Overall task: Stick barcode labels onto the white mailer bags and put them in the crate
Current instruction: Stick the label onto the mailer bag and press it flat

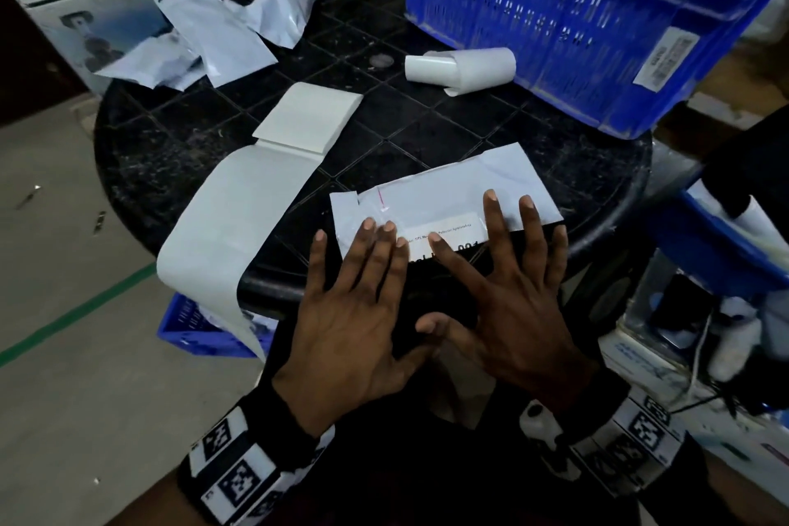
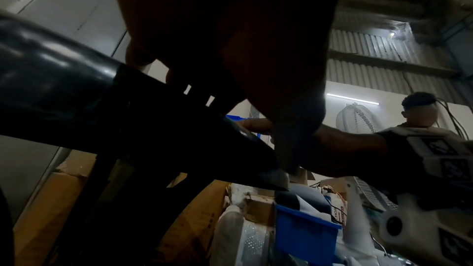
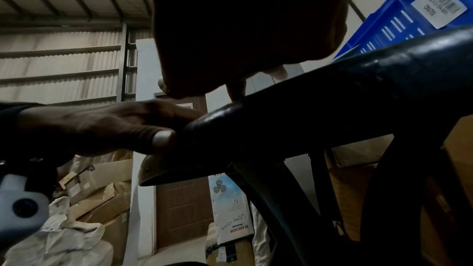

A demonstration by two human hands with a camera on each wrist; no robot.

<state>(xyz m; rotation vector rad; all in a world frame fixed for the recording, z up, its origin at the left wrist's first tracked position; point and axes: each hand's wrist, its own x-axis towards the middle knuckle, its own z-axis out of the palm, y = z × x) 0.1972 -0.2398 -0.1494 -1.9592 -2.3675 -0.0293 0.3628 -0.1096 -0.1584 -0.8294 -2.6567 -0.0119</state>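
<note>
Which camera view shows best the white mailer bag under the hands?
The head view: the white mailer bag lies flat on the black table, with the left hand and right hand pressing its label. Both wrist views look up from under the table edge and hide the bag.

Both wrists wear black cuffs under white bands (image 1: 239, 470) printed with black square fiducial markers; the right band (image 1: 632, 440) carries a white plastic camera housing (image 1: 540, 419).
</note>
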